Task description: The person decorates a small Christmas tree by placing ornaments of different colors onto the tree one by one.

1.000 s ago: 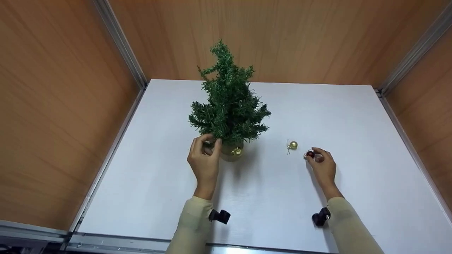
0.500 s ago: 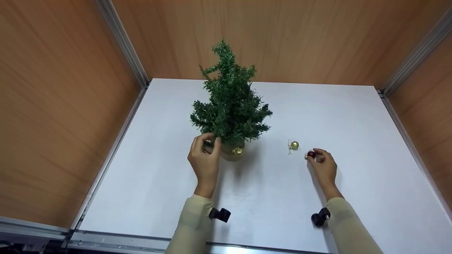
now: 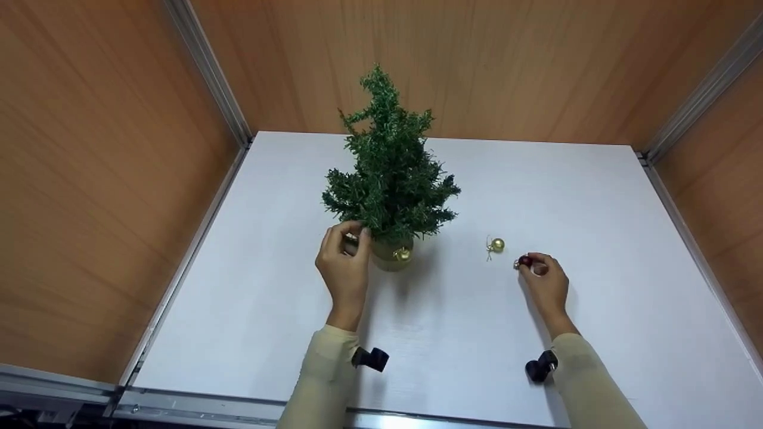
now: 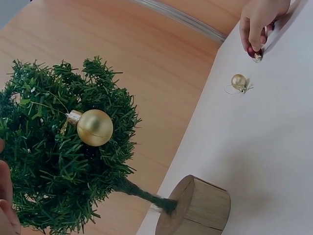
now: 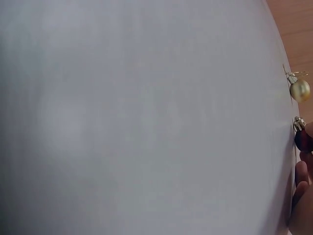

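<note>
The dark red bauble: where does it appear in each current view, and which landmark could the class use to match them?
Head: the dark red bauble is right of centre, pinched by the right hand.
Left wrist: upper right.
Right wrist: at the right edge, slightly below mid-height.
Shared landmark: the loose gold bauble beside it.

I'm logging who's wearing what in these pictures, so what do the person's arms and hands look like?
The left sleeve and right sleeve are plain pale beige and reach the wrists. Small, blocky black devices sit on the inward side of each. The left hand and right hand are ungloved. I see no cables.
</note>
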`<state>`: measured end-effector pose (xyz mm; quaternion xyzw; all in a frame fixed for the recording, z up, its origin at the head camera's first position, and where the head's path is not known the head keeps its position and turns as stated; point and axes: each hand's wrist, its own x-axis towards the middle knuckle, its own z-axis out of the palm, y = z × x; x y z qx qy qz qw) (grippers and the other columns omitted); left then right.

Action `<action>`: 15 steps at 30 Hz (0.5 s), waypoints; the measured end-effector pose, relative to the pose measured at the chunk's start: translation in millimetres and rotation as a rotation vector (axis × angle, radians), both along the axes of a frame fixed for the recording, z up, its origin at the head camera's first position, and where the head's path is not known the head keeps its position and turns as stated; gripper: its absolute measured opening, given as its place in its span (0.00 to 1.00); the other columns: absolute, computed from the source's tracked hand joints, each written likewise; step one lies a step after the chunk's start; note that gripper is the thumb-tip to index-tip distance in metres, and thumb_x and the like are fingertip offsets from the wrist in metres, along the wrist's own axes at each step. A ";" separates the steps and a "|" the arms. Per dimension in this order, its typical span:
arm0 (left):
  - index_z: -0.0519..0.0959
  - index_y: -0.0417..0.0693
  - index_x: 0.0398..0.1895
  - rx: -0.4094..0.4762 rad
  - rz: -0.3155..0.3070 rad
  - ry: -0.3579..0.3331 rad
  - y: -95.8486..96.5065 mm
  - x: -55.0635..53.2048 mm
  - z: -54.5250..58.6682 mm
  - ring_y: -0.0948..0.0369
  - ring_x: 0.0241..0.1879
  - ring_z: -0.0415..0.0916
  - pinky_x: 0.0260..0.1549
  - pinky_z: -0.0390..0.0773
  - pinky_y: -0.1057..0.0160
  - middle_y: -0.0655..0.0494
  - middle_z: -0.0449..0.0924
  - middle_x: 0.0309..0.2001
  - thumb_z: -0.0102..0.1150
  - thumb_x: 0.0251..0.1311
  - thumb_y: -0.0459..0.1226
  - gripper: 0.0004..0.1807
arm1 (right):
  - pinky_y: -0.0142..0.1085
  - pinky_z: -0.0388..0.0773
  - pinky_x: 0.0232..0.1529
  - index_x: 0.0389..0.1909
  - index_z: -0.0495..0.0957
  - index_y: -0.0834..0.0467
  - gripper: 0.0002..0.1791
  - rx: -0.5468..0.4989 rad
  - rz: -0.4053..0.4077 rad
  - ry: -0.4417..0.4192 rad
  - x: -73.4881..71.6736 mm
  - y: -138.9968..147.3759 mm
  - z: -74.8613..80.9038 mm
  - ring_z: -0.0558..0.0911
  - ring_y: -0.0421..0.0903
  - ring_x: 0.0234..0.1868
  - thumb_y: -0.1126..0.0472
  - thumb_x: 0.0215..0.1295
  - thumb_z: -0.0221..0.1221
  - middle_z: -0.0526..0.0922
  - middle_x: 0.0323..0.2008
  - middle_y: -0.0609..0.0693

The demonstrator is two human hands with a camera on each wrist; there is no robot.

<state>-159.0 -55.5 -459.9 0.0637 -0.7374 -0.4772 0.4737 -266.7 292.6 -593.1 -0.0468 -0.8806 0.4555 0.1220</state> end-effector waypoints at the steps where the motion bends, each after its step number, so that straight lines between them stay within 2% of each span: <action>1: 0.79 0.50 0.33 0.000 0.002 0.002 0.0 -0.3 0.0 0.64 0.17 0.66 0.16 0.67 0.68 0.61 0.75 0.29 0.61 0.54 0.38 0.04 | 0.32 0.65 0.33 0.45 0.76 0.57 0.16 -0.012 -0.002 -0.001 0.7 0.2 -0.1 0.70 0.43 0.33 0.61 0.54 0.63 0.77 0.36 0.51; 7: 0.79 0.44 0.32 -0.007 0.003 0.025 -0.6 -1.8 0.7 0.62 0.16 0.65 0.15 0.65 0.67 0.55 0.76 0.29 0.62 0.52 0.31 0.04 | 0.29 0.66 0.30 0.43 0.77 0.56 0.17 -0.089 -0.049 0.000 2.4 1.6 0.1 0.72 0.42 0.32 0.56 0.53 0.64 0.78 0.36 0.50; 15: 0.79 0.52 0.34 -0.014 0.004 -0.001 -4.3 -2.0 2.0 0.67 0.17 0.65 0.17 0.66 0.68 0.63 0.75 0.30 0.58 0.56 0.39 0.04 | 0.28 0.68 0.32 0.42 0.76 0.56 0.17 -0.121 -0.065 -0.008 4.1 3.1 1.2 0.74 0.40 0.32 0.53 0.53 0.64 0.78 0.36 0.48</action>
